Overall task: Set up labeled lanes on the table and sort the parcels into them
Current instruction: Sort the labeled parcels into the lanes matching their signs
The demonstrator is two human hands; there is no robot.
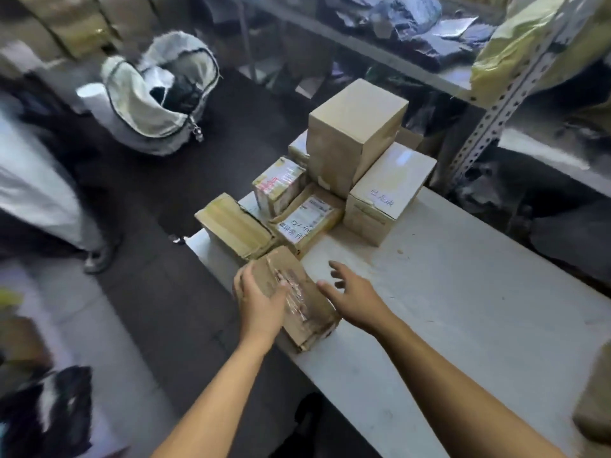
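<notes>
Parcels crowd the far-left end of a white table (463, 292), six or so cardboard boxes packed close together. Going by size:

- Tall plain box (350, 133) — the biggest, upright at the back of the cluster, top face bare.
- Box with handwritten characters (386, 193) on its top, touching the tall one on the right side, standing lower.
- Tape-striped box (234, 226) at the table's left edge, overhanging it a little.
- Worn parcel (294, 299), nearest to the person, lying flat by the left edge; wrinkled clear tape and a torn label on its top. It touches the tape-striped box at its far corner.
- Flat parcel with a white shipping label (305, 216) and handwriting on it, wedged between the tape-striped box and the handwritten one.
- Small box with red print (277, 183), tilted, just behind the flat parcel.
- One more small box (297, 148) peeks out left of the tall one — mostly hidden.

Left hand (261, 299) lies over the worn parcel's left side, fingers curled round its edge, holding it. Right hand (352, 294) hovers just beside the same parcel, fingers spread wide, holding nothing.

Off the table: an unzipped grey backpack (155, 94) on the dark floor, metal shelving (489, 117) behind.
</notes>
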